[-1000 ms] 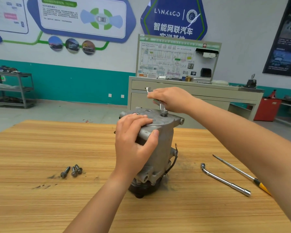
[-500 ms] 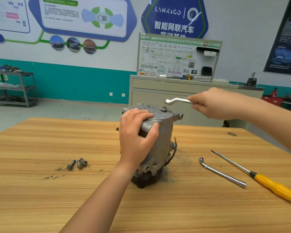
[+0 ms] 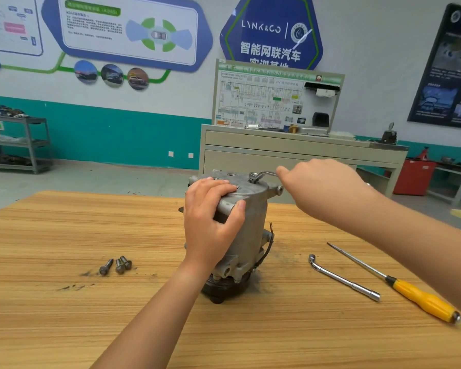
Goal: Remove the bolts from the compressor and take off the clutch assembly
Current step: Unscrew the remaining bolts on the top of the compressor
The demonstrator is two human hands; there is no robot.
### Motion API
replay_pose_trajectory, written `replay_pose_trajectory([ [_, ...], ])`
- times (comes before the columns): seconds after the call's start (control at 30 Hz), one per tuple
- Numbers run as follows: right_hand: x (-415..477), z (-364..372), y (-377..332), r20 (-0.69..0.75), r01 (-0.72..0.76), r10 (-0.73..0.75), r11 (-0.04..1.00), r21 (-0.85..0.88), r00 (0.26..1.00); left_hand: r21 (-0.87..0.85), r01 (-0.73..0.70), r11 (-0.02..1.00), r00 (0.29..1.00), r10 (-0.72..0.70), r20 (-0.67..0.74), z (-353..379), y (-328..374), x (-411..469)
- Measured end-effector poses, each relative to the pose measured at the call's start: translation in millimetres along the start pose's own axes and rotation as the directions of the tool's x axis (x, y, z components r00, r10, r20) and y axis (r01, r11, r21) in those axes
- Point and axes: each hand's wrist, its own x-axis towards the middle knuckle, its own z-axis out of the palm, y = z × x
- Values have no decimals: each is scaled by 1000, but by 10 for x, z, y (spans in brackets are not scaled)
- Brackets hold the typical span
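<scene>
Working at the wooden bench [image 3: 64, 328], we have the compressor [image 3: 250, 235] standing on end near its middle. Its bolted end face is up, and the dark clutch assembly [image 3: 224, 288] is underneath, against the bench top.

Our left hand [image 3: 210, 222] grips the near upper edge of the housing, fingers over the top and thumb on the side, steadying it. Our right hand [image 3: 320, 190] holds the handle of a small offset wrench [image 3: 262, 174], whose ring end sits on a bolt head [image 3: 254, 180] at the far right of the top face.

On the right of the bench lie an L-shaped socket wrench [image 3: 341, 278] and a yellow-handled screwdriver [image 3: 421, 299], neither touched. On the left, three loose bolts [image 3: 116, 265] lie together, well apart from the compressor.

We judge the task partway done. Three bolts are out, the top face shows open holes, and at least one bolt is under the wrench. The clutch assembly is not yet off.
</scene>
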Motion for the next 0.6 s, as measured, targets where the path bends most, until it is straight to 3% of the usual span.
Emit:
replay_pose_trajectory([
  [0.37,490,694,373,-244,73,-12,967,243,970,-19,-1,1000,1000,1,3,6,-25,9],
  [0.6,1228,706,-45,-497,354,-96,816,457,862,-14,-19,1000,1000,19,-4,11,-39,5],
])
